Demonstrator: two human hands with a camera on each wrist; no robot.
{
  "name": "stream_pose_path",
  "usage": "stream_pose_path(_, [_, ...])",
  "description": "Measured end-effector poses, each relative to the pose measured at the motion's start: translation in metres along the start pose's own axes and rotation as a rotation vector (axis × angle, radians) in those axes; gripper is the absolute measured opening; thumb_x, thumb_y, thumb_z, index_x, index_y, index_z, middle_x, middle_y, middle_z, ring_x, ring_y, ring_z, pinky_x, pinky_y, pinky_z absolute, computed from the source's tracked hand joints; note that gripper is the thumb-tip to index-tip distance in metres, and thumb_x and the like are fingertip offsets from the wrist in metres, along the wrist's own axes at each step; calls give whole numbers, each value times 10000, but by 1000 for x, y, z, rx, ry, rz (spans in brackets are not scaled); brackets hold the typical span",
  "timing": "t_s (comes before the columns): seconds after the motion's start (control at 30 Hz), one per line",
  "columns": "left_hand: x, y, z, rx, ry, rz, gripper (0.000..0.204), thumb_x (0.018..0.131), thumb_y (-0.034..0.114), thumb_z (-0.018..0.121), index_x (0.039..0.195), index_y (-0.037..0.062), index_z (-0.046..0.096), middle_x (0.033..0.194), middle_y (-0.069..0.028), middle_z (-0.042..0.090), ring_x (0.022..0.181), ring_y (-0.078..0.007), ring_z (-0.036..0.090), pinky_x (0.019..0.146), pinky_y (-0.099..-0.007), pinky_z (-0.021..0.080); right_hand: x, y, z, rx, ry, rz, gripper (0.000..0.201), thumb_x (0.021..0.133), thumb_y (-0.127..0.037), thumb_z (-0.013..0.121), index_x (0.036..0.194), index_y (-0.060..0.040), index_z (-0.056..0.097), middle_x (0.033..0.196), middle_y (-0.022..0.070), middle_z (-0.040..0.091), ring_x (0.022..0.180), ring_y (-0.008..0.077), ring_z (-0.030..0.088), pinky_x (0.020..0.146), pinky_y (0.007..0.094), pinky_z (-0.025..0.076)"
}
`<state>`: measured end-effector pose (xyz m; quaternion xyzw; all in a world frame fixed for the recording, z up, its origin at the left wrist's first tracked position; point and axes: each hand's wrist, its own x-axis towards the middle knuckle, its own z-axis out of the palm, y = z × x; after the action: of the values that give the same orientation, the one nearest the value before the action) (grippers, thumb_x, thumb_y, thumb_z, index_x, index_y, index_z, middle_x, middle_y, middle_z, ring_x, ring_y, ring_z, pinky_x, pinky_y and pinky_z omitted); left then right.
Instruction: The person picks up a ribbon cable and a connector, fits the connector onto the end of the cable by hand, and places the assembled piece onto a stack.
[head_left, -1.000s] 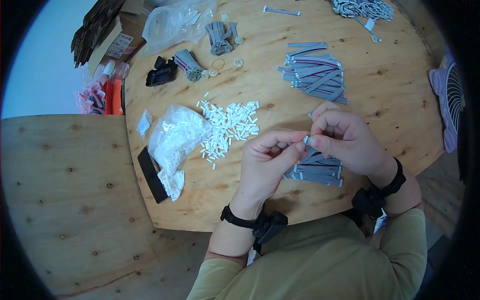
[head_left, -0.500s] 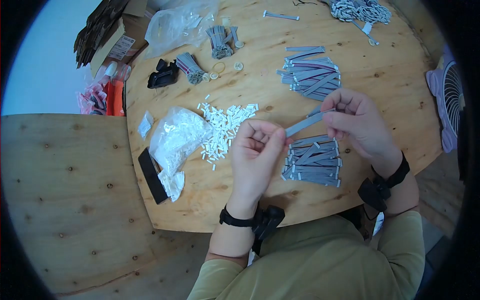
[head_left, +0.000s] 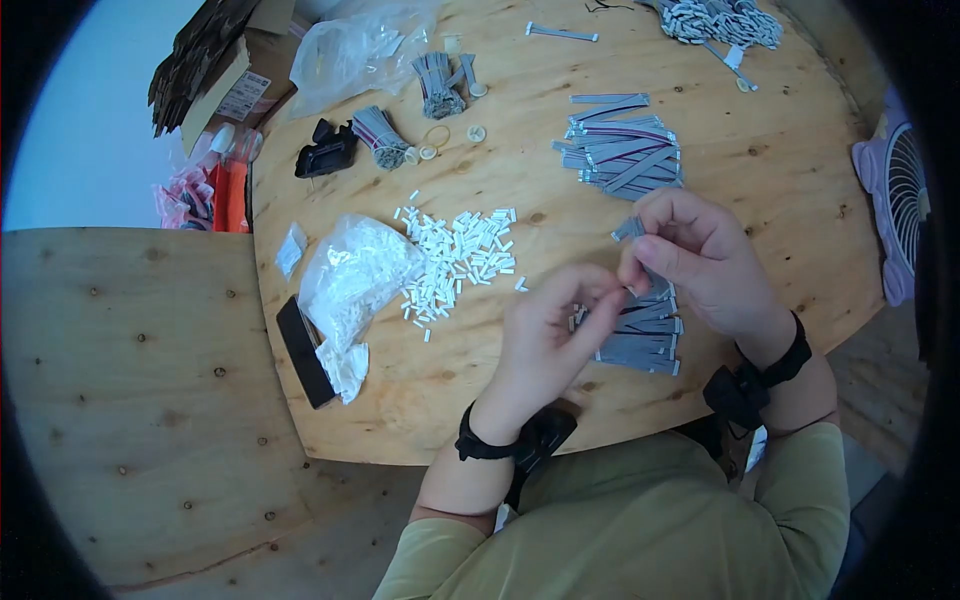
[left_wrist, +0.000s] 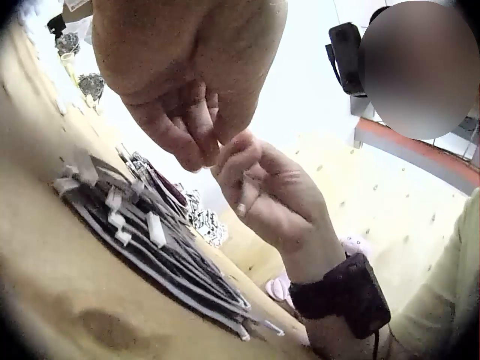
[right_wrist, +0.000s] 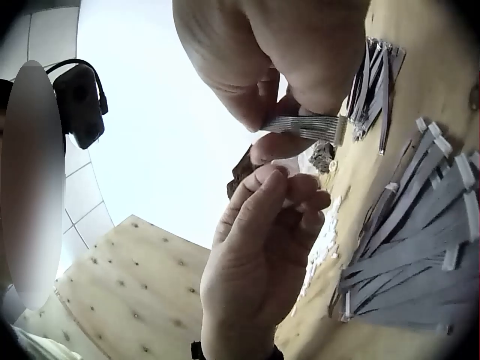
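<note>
My right hand [head_left: 705,255] grips a short grey ribbon cable [right_wrist: 300,127]. In the right wrist view, the cable sticks out between thumb and finger, with a pale connector [right_wrist: 340,131] at its free end. My left hand [head_left: 560,325] has its thumb and index fingertips drawn together right at the right hand's fingertips. The rest of its fingers curl inward. I cannot tell what lies between the left fingertips. Below both hands lies a spread pile of grey ribbon cables [head_left: 640,350], partly covered by them. In the left wrist view, small white pieces [left_wrist: 155,229] show on that pile.
Loose white connector pieces [head_left: 465,245] lie left of the hands, beside a clear plastic bag [head_left: 355,265]. Another cable pile [head_left: 620,150] sits farther back. Bundled cables [head_left: 378,138], a black holder [head_left: 325,150] and a purple fan [head_left: 885,210] stand around the edges.
Half a second ago the ribbon cable was stretched between the two hands. Now the left hand has moved rightward to the right fingertips, and the cable sticks up from the right hand.
</note>
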<state>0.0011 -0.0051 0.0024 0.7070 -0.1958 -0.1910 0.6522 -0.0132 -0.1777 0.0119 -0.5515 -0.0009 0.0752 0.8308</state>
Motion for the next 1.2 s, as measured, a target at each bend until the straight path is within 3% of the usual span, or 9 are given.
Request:
stream_pose_path(0.1, [4,-4,-6,-202,119,-36,79,808,17,539,883,-7,539,790,-64,600,731,-101,566,680,-213,442,-3,-6,-1,-61,-40,99,33,822,-49,508,830,-27,486,752,-1,524,644,47,499,568,179,422])
stream_pose_path(0.23, [7,-2,-8,-351,106,-124,115,842,98,520,879,-8,541,778,-48,594,698,-84,547,646,-193,442,-3,4,0,-197,-95,59,45,820,-40,497,852,-10,490,774,9,533,648,47,501,570,181,421])
stream_pose_path(0.33, [7,-3,-9,-420,59,-150,156,855,145,510,879,-5,546,772,-50,594,675,-81,540,631,-193,438,-5,0,6,-166,-87,183,60,814,-38,503,861,-1,502,763,4,534,652,44,503,570,182,417])
stream_pose_path(0.73, [7,-8,-11,-552,17,-255,133,846,138,523,845,8,550,710,-39,584,638,-63,528,601,-181,428,-7,3,6,-380,-136,105,34,787,-21,538,813,0,533,740,21,563,675,39,517,584,186,428])
stream_pose_path(0.9, [8,-4,-11,-710,6,-310,115,848,116,513,845,5,546,729,-49,587,652,-72,534,609,-187,433,-6,0,9,-224,-101,109,35,797,-23,524,817,5,532,746,23,572,691,42,529,600,188,435])
stream_pose_path(1.2, [7,-4,-13,-637,-10,-276,133,848,119,512,874,-4,556,750,-55,594,664,-76,537,620,-191,437,-5,-3,9,-190,-89,200,30,807,-30,515,813,-4,528,755,12,571,687,38,529,600,180,430])
